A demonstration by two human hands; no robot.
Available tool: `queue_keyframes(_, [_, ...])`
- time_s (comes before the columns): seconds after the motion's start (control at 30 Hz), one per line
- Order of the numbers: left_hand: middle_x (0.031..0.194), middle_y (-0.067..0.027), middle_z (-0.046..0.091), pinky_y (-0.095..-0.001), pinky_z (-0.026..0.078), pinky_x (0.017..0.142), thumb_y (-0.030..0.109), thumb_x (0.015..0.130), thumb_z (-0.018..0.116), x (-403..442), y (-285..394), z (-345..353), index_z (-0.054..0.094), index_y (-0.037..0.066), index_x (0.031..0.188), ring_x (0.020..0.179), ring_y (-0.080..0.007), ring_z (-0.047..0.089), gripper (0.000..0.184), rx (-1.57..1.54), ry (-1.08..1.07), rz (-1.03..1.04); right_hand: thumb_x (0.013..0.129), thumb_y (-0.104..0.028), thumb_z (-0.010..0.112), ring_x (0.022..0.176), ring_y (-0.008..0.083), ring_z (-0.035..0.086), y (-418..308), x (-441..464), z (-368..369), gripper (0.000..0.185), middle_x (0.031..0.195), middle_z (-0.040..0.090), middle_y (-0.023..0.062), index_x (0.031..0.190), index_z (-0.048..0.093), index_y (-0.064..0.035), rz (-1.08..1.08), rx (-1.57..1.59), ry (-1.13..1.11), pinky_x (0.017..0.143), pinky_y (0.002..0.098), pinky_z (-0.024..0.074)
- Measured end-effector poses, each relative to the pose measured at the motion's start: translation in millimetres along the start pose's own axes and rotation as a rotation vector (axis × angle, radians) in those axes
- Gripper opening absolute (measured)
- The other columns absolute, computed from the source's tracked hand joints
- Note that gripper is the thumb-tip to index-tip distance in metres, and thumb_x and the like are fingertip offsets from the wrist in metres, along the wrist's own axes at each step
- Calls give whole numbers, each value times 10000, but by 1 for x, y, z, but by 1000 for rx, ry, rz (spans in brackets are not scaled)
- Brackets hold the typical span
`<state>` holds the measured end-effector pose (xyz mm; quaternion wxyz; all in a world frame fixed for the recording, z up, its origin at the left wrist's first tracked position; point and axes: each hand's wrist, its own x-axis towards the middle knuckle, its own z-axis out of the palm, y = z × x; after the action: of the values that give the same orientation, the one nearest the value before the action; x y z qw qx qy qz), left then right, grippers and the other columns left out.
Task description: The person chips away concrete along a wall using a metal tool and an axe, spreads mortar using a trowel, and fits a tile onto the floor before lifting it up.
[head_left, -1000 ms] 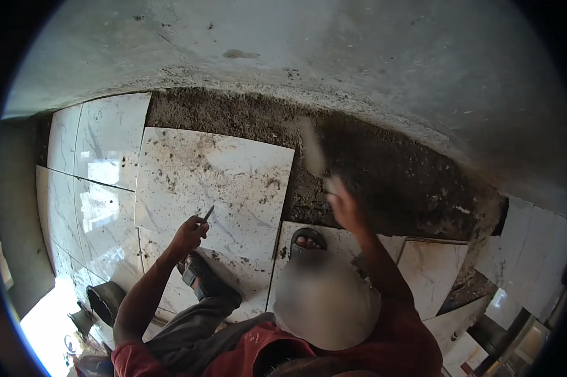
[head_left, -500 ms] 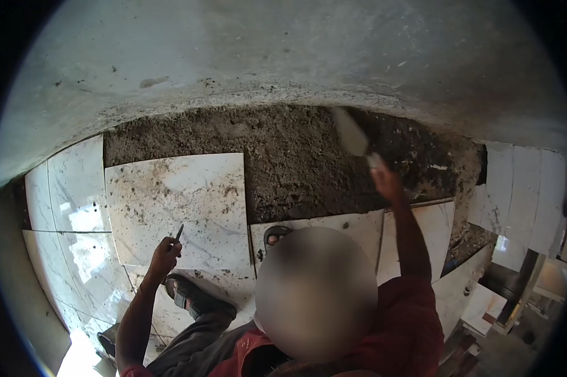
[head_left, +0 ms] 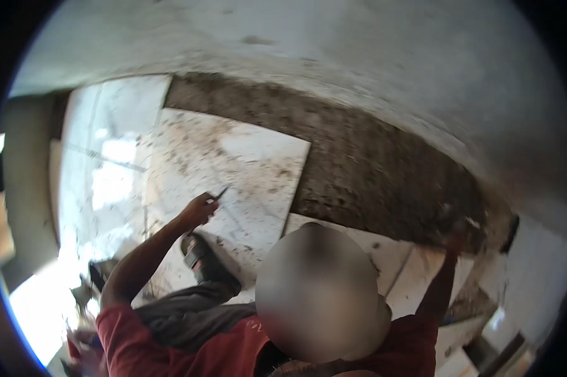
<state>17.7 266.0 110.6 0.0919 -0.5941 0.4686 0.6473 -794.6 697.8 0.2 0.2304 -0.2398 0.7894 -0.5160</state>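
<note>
My left hand (head_left: 198, 210) is closed round a small dark pointed tool (head_left: 221, 193), above a large white marbled tile (head_left: 245, 160) spattered with mortar crumbs. My right hand (head_left: 457, 242) is far to the right, at the near edge of a strip of grey-brown mortar (head_left: 365, 157). It is smeared by motion, so its fingers and anything in them cannot be made out. The mortar runs along the foot of the wall, beyond the tile's right and far edges.
A pale wall (head_left: 359, 44) curves across the far side. Shiny tiles (head_left: 114, 144) cover the floor at left, and more pale tiles (head_left: 534, 264) lie at right. A sandalled foot (head_left: 211, 264) rests below the spattered tile. A blurred round head shape (head_left: 318, 292) hides part of the floor.
My right hand has moved right and nearer along the mortar strip; the trowel blade seen by it earlier cannot be made out now. My left hand still grips the pointed tool. The view has shifted.
</note>
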Motion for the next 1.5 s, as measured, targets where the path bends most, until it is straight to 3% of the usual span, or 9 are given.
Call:
queue_keyframes(0.07, [689,-31,516,-249,414,459,293,918,526,1,2,1,510,39,1056,518,-95,471,289,-24,9,-4,827,-177,534,942,302,568,-50,-25,41,338,1064,584,145,1139,542,-49,-103,-793,19,843,417,442])
queue_keyframes(0.43, [743,-102,650,-311,501,573,261,927,488,6,-26,78,489,31,1029,655,-181,644,251,-75,-118,-66,846,-200,508,957,275,567,-285,-173,314,296,1043,589,123,1101,542,-53,-116,-446,-780,873,419,424])
queue_keyframes(0.73, [728,-96,635,-309,510,570,276,887,544,-11,-38,150,499,29,973,624,-187,617,265,17,-322,-112,863,-220,486,969,253,567,-530,-202,390,270,1027,593,104,1070,542,-55,-515,-440,-1551,899,421,409])
queue_keyframes(0.8, [747,-97,632,-308,509,578,262,878,558,-10,-51,163,508,32,969,631,-185,615,253,-21,-314,-78,886,-232,470,955,233,567,-530,-209,388,240,996,592,92,1028,544,-53,-503,-470,-1507,893,411,412])
queue_keyframes(0.93, [813,-89,626,-314,530,648,202,852,591,-12,-25,161,525,54,961,702,-188,628,195,-322,-292,39,933,-225,485,838,187,569,-289,-217,408,219,937,593,74,1036,532,-37,324,128,-932,817,311,459])
queue_keyframes(1.03, [893,-92,608,-350,540,758,175,869,580,-6,3,150,523,57,985,834,-213,633,174,-724,-223,30,865,-253,589,910,186,591,-286,-231,477,574,1072,597,144,1338,363,-20,67,-150,-1321,819,319,466])
queue_keyframes(1.23, [1007,-106,581,-348,535,797,255,887,591,-29,52,128,515,43,1060,899,-222,632,283,-778,-245,-69,874,-193,568,963,329,604,-275,-235,489,451,1020,606,215,1260,437,-1,-23,-34,-1227,820,406,463])
queue_keyframes(1.4, [1037,-110,605,-334,522,774,267,882,597,-33,31,95,476,25,1203,883,-211,628,420,-395,-425,56,887,-200,554,939,327,597,-204,-186,431,316,1001,611,189,1139,541,-9,-86,-205,-484,818,393,461])
queue_keyframes(1.5, [949,-73,604,-303,513,705,212,869,608,-22,-14,44,540,35,1125,811,-158,615,318,-20,-226,53,891,-192,544,923,331,596,-184,-159,361,267,998,604,180,1081,563,-6,-100,-496,-129,817,396,459])
